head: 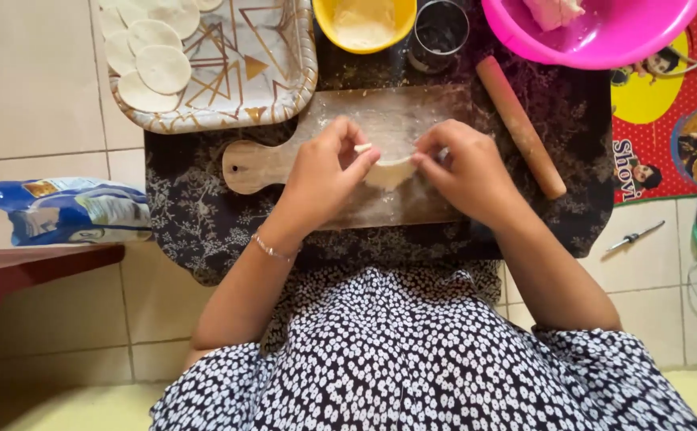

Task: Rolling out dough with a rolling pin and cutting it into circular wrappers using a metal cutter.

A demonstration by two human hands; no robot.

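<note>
My left hand (326, 170) and my right hand (464, 170) both pinch one small pale piece of dough (388, 171), held just above a floured wooden board (380, 112). The left thumb and fingers grip its left edge, the right fingertips its right edge. The dough looks folded into a half-round; my fingers hide its edges. A wooden rolling pin (520, 126) lies slanted to the right of my right hand, on the dark patterned mat (205, 223).
A patterned tray (261, 88) at the back left carries several flat dough rounds (162, 69). A yellow bowl (364, 24), a dark glass (439, 32) and a pink basin (604, 36) stand behind the board. A blue-and-white packet (69, 209) lies left, a small metal tool (634, 236) right.
</note>
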